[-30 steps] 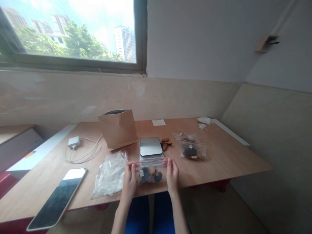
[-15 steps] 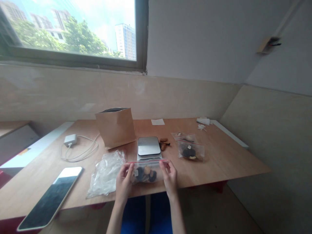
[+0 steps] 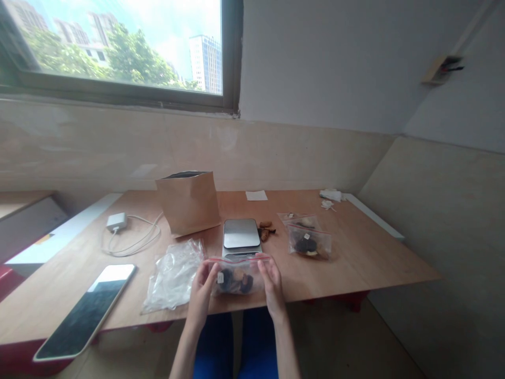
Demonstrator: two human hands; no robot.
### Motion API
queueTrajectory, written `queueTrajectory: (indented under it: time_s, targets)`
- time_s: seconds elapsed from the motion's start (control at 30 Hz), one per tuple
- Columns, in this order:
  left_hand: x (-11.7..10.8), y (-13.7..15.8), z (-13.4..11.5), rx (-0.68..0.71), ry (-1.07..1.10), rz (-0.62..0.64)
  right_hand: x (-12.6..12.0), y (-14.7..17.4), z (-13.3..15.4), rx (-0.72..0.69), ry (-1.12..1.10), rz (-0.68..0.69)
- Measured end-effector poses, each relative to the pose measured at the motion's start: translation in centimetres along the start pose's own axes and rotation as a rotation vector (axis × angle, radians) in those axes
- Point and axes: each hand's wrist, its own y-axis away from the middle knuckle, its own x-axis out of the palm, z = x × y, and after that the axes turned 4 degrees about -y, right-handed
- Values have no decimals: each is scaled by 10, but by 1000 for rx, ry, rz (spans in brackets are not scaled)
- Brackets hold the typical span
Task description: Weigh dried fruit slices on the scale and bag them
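Note:
Between my hands, at the table's front edge, is a clear zip bag (image 3: pixel 236 281) with a red seal strip along its top. Dark and tan dried pieces and a small white label show inside it. My left hand (image 3: pixel 204 281) grips the bag's upper left corner between thumb and fingers. The upper right corner is pinched in my right hand (image 3: pixel 271 279). Just behind the bag stands a kitchen scale (image 3: pixel 241 234) with a bare silver plate. Several brown dried pieces (image 3: pixel 265 231) lie beside the scale on its right.
Left of the bag lies a pile of clear plastic bags (image 3: pixel 173 273), with a phone (image 3: pixel 89 310) farther left. A brown paper bag (image 3: pixel 189 204) stands behind. A filled zip bag (image 3: pixel 310 243) sits right, near a charger-free wall side; a white charger (image 3: pixel 117 221) lies left.
My right hand has shifted slightly inward, and the bag's top seal now bows a little instead of being stretched straight. The whole view has moved slightly.

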Motion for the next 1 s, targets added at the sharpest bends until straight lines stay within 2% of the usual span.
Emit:
queueTrajectory:
  time_s: [0.17,0.33,0.47,0.67,0.87,1.0]
  targets:
    - [2,3,-1,-20,42,17,1,0,2,43,34,84]
    - [-3,2,-4,-27,-25,58,-1,-1,4,22,47,94]
    - [-2,2,-8,-63,7,50,-3,0,2,-2,61,111]
    - [-1,3,-9,-143,103,17,-1,-1,-3,-5,83,53]
    - [-11,0,-6,-152,-3,45,1,-1,2,-33,67,65]
    - [-11,0,-9,-128,2,37,3,0,5,-62,76,68]
